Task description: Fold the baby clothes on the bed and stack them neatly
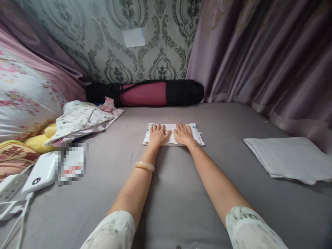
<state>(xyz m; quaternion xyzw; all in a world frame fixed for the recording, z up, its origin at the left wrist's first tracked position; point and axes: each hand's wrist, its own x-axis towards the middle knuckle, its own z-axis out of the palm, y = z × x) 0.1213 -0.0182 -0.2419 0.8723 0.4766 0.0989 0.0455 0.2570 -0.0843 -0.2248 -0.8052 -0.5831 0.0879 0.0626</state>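
A white folded cloth [170,139] with small coloured prints lies flat on the grey sheet, wider than it is deep. My left hand [157,135] rests palm down on its left half, fingers stretched out. On the right half, my right hand [183,134] is spread flat too, its thumb close to the left thumb. A small tag [200,132] sticks out at the cloth's right edge. The parts of the cloth under both palms are hidden.
Behind the cloth, a black and dark-pink long bag [142,94] lies along the wall. To the right is a folded white cloth [287,155]. On the left are a crumpled printed garment [85,119], a white power bank [41,171] with cables, and a power strip [11,186].
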